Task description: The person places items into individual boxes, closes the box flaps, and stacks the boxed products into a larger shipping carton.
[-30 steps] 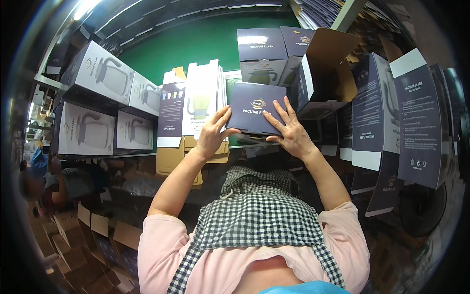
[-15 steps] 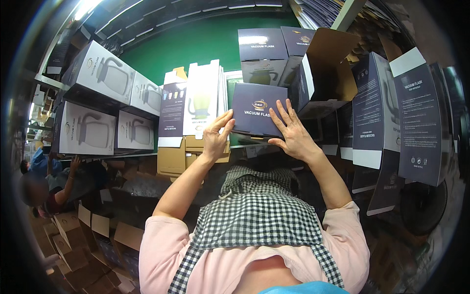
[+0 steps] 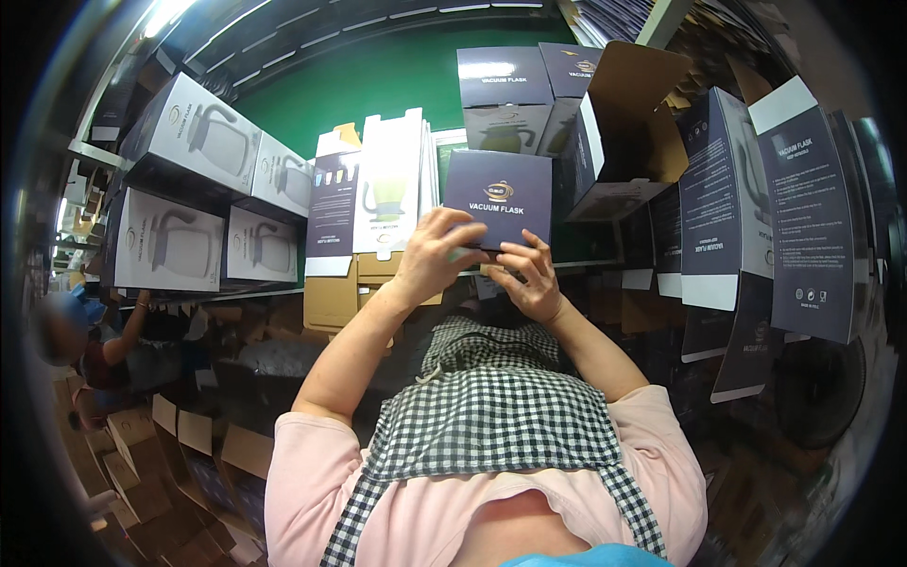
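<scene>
A dark blue flask box (image 3: 498, 184) stands before me with its lid down. My left hand (image 3: 436, 253) is closed at the lid's near left corner, its curled fingers over the edge. Against the near edge, slightly right of the middle, my right hand (image 3: 531, 281) has its fingers bent and thumb drawn in. Both sets of fingertips meet around the lid's front edge; what they pinch there is partly hidden. Flattened cartons (image 3: 385, 189) stand upright just left of the box. To its right is a carton with a raised brown flap (image 3: 631, 104).
Grey-white flask boxes (image 3: 175, 236) are stacked at the left. Two more dark blue boxes (image 3: 504, 80) stand behind, on the green bench (image 3: 378, 80). Folded dark blue sleeves (image 3: 814, 222) lean at the right. Another person (image 3: 118, 345) is at the far left, near open brown cartons (image 3: 250, 458).
My right hand has come off the lid's top and moved down to its near edge, fingers now bent. My left hand has shifted right, from the side to the front corner.
</scene>
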A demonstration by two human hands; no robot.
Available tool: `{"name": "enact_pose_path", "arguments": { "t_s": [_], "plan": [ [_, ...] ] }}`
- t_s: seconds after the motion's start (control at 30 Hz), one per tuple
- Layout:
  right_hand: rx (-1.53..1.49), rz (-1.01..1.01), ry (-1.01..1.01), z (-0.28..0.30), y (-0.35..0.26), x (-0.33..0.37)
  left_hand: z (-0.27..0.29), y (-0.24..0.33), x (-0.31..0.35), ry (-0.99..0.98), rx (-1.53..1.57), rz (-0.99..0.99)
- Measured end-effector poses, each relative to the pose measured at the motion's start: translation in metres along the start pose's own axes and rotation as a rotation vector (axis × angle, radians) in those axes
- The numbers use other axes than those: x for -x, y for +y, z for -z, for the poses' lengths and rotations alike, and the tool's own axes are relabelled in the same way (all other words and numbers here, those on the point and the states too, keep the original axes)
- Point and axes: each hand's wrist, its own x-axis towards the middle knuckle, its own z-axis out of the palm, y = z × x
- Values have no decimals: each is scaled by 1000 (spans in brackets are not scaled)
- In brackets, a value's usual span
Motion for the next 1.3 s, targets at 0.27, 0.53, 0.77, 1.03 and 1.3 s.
{"name": "enact_pose_path", "arguments": {
  "t_s": [0.27, 0.53, 0.77, 1.03, 1.3],
  "plan": [
    [101, -86, 55, -2, 2, -12, -23, -9, -15, 97, 566, 490],
    [298, -123, -90, -6, -2, -15, -50, -55, -16, 69, 860, 835],
    [232, -108, -3, -6, -2, -19, -42, -53, -16, 16, 869, 816],
    [80, -664, 190, 6, 16, -17, -38, -39, -18, -38, 965, 1099],
    [-926, -1111, -110, 24, 64, -21, -29, -53, -1, -294, 920, 1014]
  ]
}}
